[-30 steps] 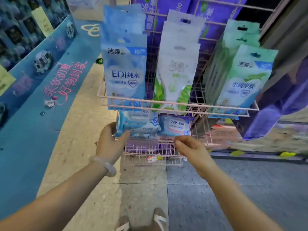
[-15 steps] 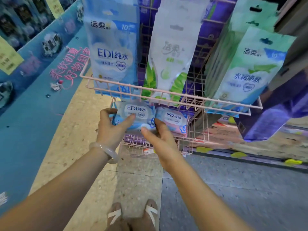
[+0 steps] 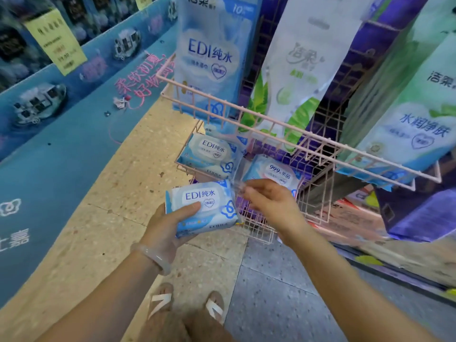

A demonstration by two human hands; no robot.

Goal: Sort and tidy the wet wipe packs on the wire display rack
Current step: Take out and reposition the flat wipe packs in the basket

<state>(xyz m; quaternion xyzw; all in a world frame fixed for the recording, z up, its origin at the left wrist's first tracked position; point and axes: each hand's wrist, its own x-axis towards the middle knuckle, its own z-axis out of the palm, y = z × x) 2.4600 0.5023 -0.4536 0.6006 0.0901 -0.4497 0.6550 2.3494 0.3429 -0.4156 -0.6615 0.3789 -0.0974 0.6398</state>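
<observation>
The left hand (image 3: 170, 230) is clamped on a blue wipe pack (image 3: 201, 208), thumb across its front and fingers under it, holding it out in front of the pink wire rack (image 3: 296, 137) and clear of its baskets. The right hand (image 3: 269, 203) sits just beside that pack's right end, fingers loosely curled and blurred; I cannot tell whether they pinch the wrapper's edge or merely touch it.

Behind the hands, the lower basket (image 3: 313, 193) holds two flat packs lying face up: a second blue pack (image 3: 212, 154) on the left and a pink-and-white pack (image 3: 276, 172) on the right, close together, the pink one partly hidden by the right hand's fingers.

The upper basket (image 3: 246, 114) carries tall packs standing upright in three rows: tall blue packs (image 3: 212, 58) on the left, white packs with green leaves (image 3: 301, 70) in the middle, and green packs (image 3: 414, 119) on the right, leaning outward over the front rail.

A pale bracelet (image 3: 153, 257) circles the left wrist. Below, sandalled feet (image 3: 187, 307) stand on the speckled floor (image 3: 98, 218), with a blue display wall (image 3: 61, 119) running along the left.
</observation>
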